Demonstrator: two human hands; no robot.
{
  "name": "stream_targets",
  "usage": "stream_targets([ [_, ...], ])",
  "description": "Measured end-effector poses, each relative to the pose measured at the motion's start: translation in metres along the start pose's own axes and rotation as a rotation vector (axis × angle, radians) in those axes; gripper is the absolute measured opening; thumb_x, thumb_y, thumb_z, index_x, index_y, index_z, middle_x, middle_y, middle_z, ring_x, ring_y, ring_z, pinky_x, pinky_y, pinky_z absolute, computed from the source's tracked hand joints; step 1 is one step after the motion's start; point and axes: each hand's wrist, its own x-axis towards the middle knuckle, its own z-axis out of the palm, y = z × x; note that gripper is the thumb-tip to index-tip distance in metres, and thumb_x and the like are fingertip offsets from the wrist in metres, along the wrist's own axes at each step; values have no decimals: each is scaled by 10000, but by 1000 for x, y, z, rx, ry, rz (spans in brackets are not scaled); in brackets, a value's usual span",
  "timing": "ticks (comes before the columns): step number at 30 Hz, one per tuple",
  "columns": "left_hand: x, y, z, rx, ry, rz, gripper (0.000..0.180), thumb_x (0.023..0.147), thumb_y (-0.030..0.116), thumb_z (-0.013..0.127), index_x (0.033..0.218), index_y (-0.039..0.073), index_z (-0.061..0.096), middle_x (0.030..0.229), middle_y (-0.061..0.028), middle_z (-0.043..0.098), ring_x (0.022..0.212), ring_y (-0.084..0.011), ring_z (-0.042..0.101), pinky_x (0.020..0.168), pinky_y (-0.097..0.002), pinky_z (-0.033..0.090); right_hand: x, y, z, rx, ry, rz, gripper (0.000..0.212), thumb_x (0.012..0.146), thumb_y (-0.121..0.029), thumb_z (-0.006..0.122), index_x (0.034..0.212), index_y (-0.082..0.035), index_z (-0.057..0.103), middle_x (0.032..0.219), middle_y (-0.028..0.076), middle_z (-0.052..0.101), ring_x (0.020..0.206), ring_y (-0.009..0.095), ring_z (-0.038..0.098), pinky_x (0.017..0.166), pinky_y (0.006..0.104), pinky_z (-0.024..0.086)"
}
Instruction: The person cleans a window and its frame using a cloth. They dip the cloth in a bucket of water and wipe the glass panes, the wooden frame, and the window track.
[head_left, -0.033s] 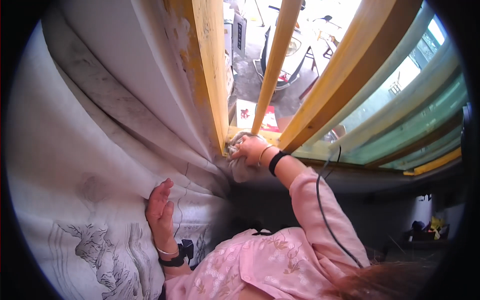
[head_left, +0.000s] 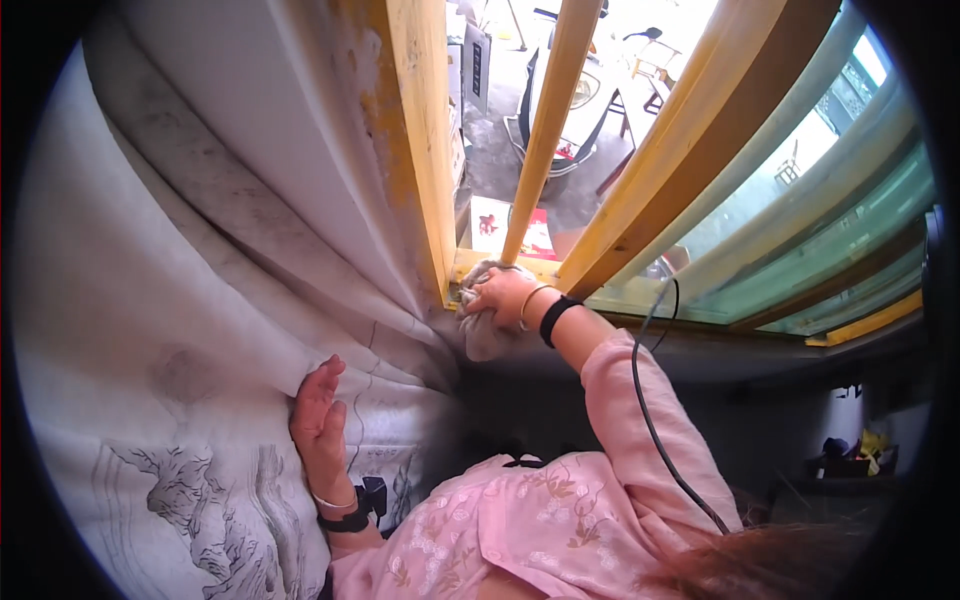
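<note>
My right hand (head_left: 507, 296) is closed round a crumpled pale grey cloth (head_left: 488, 340). It presses the cloth on the sill (head_left: 538, 270) of a yellow wooden window frame, by the foot of a slim upright bar (head_left: 548, 130). Part of the cloth hangs below the sill edge. Lower on the left, my left hand (head_left: 322, 405) holds nothing, its fingers stretched upward and its back and side resting against a white curtain (head_left: 240, 370) printed with dark ink drawings. Both wrists wear a black band and a bangle.
A thick yellow post (head_left: 425, 140) rises left of the sill, and a slanting wooden beam (head_left: 690, 150) to its right. Greenish glass panes (head_left: 800, 260) extend rightward. A black cable (head_left: 645, 420) runs along my right arm. Beyond the bars are boxes (head_left: 490, 225) and a chair (head_left: 560, 110).
The upper loop of the black cable has swung slightly. My right hand and the cloth have barely shifted; my left hand stays in place.
</note>
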Motion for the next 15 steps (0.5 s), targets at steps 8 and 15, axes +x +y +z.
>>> stream_targets([
  [8, -5, -17, -9, -60, 13, 60, 451, 863, -4, 525, 1307, -58, 475, 1334, -194, 522, 1265, -278, 483, 1108, -428, 307, -66, 9, 18, 112, -75, 301, 555, 660, -212, 645, 1214, -196, 610, 919, 143, 645, 938, 359, 613, 838, 443, 486],
  [15, -4, 0, -1, -14, 1, -18, 470, 872, 86, 589, 1308, -54, 482, 1343, -174, 522, 1264, -266, 482, 1110, -419, 297, -12, -8, 48, 400, 334, 321, 525, 629, -101, 659, 1153, -120, 640, 1153, 113, 580, 1053, 361, 466, 979, 440, 409],
])
